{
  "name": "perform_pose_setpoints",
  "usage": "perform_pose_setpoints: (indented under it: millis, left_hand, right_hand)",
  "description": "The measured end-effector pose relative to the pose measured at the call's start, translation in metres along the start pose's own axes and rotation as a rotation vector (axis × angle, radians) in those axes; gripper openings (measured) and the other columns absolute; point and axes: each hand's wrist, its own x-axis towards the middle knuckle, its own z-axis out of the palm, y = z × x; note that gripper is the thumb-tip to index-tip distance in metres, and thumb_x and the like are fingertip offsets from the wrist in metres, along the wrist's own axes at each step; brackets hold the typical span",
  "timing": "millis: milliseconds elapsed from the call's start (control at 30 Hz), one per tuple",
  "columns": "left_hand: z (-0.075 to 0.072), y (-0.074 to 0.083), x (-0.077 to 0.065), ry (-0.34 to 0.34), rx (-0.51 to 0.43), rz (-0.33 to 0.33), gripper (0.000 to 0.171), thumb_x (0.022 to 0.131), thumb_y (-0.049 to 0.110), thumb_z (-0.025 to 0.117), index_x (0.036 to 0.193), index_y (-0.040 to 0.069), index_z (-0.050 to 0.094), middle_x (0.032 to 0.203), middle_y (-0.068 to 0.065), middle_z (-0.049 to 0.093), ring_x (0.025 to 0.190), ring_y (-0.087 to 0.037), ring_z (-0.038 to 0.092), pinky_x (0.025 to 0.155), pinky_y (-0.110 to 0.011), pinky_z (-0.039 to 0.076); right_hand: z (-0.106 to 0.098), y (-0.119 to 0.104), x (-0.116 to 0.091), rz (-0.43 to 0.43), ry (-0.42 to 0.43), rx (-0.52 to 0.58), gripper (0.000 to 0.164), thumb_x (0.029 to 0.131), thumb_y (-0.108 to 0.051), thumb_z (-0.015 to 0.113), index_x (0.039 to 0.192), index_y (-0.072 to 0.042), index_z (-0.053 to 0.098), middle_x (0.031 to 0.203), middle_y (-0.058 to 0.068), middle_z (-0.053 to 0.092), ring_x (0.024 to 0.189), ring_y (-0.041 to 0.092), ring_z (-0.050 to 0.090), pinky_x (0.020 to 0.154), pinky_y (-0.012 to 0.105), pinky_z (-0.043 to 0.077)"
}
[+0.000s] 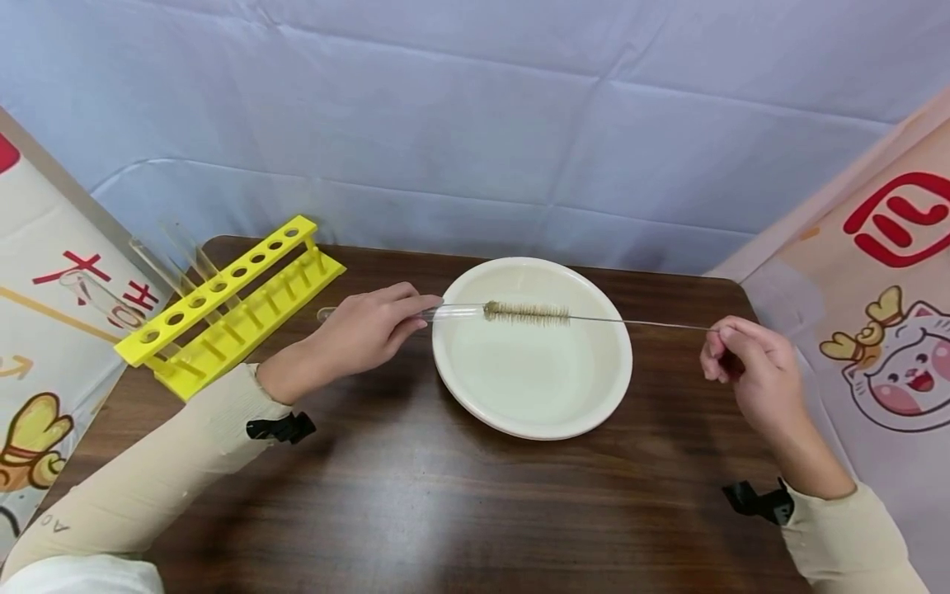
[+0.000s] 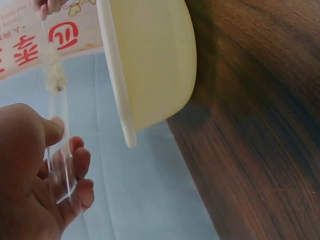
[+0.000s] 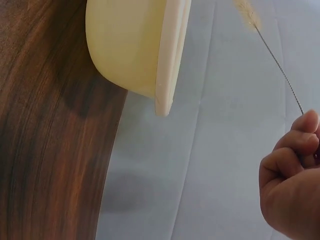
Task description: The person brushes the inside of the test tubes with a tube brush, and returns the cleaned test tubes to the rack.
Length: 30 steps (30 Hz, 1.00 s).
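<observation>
Okay, left hand (image 1: 356,334) grips test tube (image 1: 460,312), right hand (image 1: 760,367) pinches brush (image 1: 529,313) by wire (image 1: 638,322). Tube mouth and bristles over basin (image 1: 531,431), frame centre. Best keep wire in line with tube, push gently, hold glass lightly. Can't tell whether tip is inside; tube midsection partly hidden by left fingers.

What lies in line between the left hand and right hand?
In the head view, part of a clear test tube, then a test-tube brush, lie between them.
</observation>
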Motion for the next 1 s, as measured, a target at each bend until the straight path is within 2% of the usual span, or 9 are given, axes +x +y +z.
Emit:
perform_pose_setpoints:
  millis: [100, 233, 367, 700, 1000]
  left_hand:
    - [-0.002, 0.002, 0.003, 0.011, 0.004, 0.018, 0.035, 0.098, 0.014, 0.069, 0.133, 0.011, 0.066, 0.105, -0.004, 0.067, 0.071, -0.013, 0.057, 0.055, -0.029, 0.045]
    - [-0.002, 0.005, 0.006, 0.011, 0.005, 0.036, 0.035, 0.098, 0.013, 0.069, 0.133, 0.011, 0.066, 0.107, -0.005, 0.068, 0.072, -0.013, 0.059, 0.056, -0.029, 0.046]
    - [0.000, 0.008, 0.011, -0.004, 0.003, 0.052, 0.035, 0.099, 0.012, 0.068, 0.133, 0.011, 0.066, 0.109, -0.005, 0.069, 0.073, -0.014, 0.060, 0.057, -0.030, 0.048]
    - [0.007, 0.014, 0.023, 0.000, 0.039, 0.096, 0.033, 0.099, 0.011, 0.067, 0.132, 0.010, 0.067, 0.108, -0.006, 0.068, 0.075, -0.016, 0.063, 0.059, -0.031, 0.051]
    - [0.009, 0.016, 0.029, -0.037, 0.057, 0.085, 0.033, 0.100, 0.012, 0.066, 0.133, 0.010, 0.066, 0.111, -0.007, 0.068, 0.078, -0.017, 0.064, 0.063, -0.032, 0.053]
  right_hand:
    - [-0.004, 0.004, 0.000, -0.021, -0.042, 0.098, 0.035, 0.104, 0.009, 0.028, 0.074, 0.009, 0.047, 0.062, 0.008, 0.048, 0.052, 0.019, 0.041, 0.047, 0.033, 0.022]
    - [-0.008, 0.010, 0.001, -0.034, -0.102, 0.167, 0.035, 0.103, 0.012, 0.025, 0.077, 0.010, 0.047, 0.065, 0.009, 0.048, 0.053, 0.021, 0.038, 0.047, 0.033, 0.020]
    - [-0.008, 0.015, 0.000, -0.008, -0.139, 0.119, 0.034, 0.104, 0.011, 0.026, 0.079, 0.010, 0.049, 0.066, 0.008, 0.049, 0.053, 0.018, 0.040, 0.047, 0.033, 0.022]
    - [0.002, 0.020, 0.000, 0.049, -0.135, -0.058, 0.033, 0.108, 0.002, 0.033, 0.080, 0.010, 0.050, 0.065, 0.009, 0.050, 0.054, 0.015, 0.044, 0.047, 0.032, 0.029]
    - [0.019, 0.018, 0.006, 0.067, -0.177, -0.178, 0.035, 0.110, -0.001, 0.033, 0.080, 0.007, 0.051, 0.064, 0.009, 0.049, 0.052, 0.017, 0.040, 0.048, 0.031, 0.032]
